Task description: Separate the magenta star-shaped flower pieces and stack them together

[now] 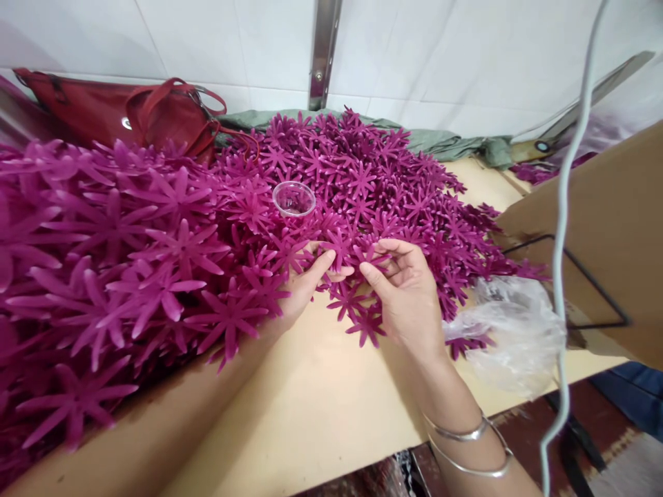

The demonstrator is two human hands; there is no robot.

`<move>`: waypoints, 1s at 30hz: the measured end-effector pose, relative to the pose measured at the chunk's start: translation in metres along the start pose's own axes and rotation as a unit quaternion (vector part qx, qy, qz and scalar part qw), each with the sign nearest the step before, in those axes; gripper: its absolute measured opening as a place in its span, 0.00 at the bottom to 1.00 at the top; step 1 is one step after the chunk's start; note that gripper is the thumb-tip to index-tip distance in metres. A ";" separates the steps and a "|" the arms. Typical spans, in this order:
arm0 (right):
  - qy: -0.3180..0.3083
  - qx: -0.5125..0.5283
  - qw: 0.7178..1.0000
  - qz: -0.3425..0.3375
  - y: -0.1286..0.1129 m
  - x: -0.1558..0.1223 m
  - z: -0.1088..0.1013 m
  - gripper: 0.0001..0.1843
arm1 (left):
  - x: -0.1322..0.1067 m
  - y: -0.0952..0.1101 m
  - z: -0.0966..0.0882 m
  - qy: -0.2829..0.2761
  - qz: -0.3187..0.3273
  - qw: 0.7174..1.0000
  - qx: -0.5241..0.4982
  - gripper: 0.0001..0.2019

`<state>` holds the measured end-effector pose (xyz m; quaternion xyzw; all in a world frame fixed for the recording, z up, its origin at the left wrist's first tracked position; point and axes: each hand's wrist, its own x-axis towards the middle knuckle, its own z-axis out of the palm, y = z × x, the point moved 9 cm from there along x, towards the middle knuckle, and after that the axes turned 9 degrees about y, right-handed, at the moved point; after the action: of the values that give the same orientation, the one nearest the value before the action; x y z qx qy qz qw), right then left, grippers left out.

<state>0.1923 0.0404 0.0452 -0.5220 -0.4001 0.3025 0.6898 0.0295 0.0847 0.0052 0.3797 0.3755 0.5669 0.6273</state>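
Both my hands meet over the front of a big heap of magenta star-shaped artificial flower pieces (357,183). My left hand (306,283) pinches one flower piece (339,247) between thumb and fingers. Close beside it, my right hand (409,290) has thumb and fingertips closed on another magenta flower piece (370,259). Loose flower pieces (367,324) lie on the table just below the hands. A small clear plastic cup (293,199) rests on the heap behind my left hand; what is inside it is hard to make out.
A red handbag (108,110) lies against the tiled wall at back left. To the right are a crumpled clear plastic bag (518,331) and a large cardboard box (595,235). A pale cable (562,228) hangs down in front of the box. The table (311,414) ends at the front.
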 end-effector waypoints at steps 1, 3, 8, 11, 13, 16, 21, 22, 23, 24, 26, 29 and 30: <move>0.001 -0.005 1.000 -0.005 -0.002 -0.001 0.001 0.21 | 0.000 0.001 0.000 0.002 0.001 1.000 -0.002 0.16; 0.003 -0.019 1.000 -0.001 -0.003 -0.003 0.001 0.20 | 0.000 0.002 0.000 0.009 0.008 1.000 0.002 0.15; 0.003 -0.046 0.999 0.021 0.004 -0.003 -0.003 0.11 | 0.002 0.003 -0.006 0.037 0.018 0.999 0.016 0.13; 0.015 -0.059 0.998 0.004 0.000 -0.002 -0.008 0.08 | 0.002 0.002 -0.007 0.040 0.020 0.999 0.001 0.14; 0.011 -0.084 0.996 0.000 -0.003 -0.002 -0.009 0.10 | 0.002 0.000 -0.006 0.036 0.014 0.999 -0.007 0.15; 0.009 -0.116 0.993 0.003 -0.006 -0.002 -0.010 0.18 | 0.001 0.000 -0.006 0.041 0.004 0.999 -0.008 0.15; 0.045 -0.104 0.993 0.017 -0.006 -0.001 -0.016 0.22 | -0.001 0.006 -0.007 0.057 -0.003 0.998 -0.019 0.17; 0.044 -0.105 0.993 0.016 -0.006 -0.001 -0.016 0.21 | -0.001 0.007 -0.006 0.058 -0.005 0.998 -0.023 0.17; 0.038 -0.108 0.993 0.016 -0.005 0.000 -0.015 0.21 | -0.001 0.007 -0.006 0.059 -0.008 0.998 -0.029 0.17; 0.030 -0.110 0.993 0.017 -0.005 0.000 -0.013 0.20 | -0.001 0.007 -0.006 0.059 -0.012 0.998 -0.037 0.17; 0.007 -0.108 0.994 0.022 -0.003 -0.001 -0.007 0.18 | -0.002 0.005 -0.005 0.055 -0.024 0.997 -0.048 0.17; -0.019 -0.105 0.994 0.015 -0.004 -0.004 0.002 0.15 | -0.002 0.006 -0.001 0.026 -0.013 0.999 -0.031 0.14; -0.025 -0.110 0.994 0.010 -0.005 -0.005 0.004 0.14 | -0.002 0.007 0.000 0.015 0.001 1.000 -0.012 0.14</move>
<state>0.1861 0.0367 0.0495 -0.5913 -0.4424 0.2764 0.6150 0.0265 0.0828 0.0121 0.3641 0.3772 0.5779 0.6255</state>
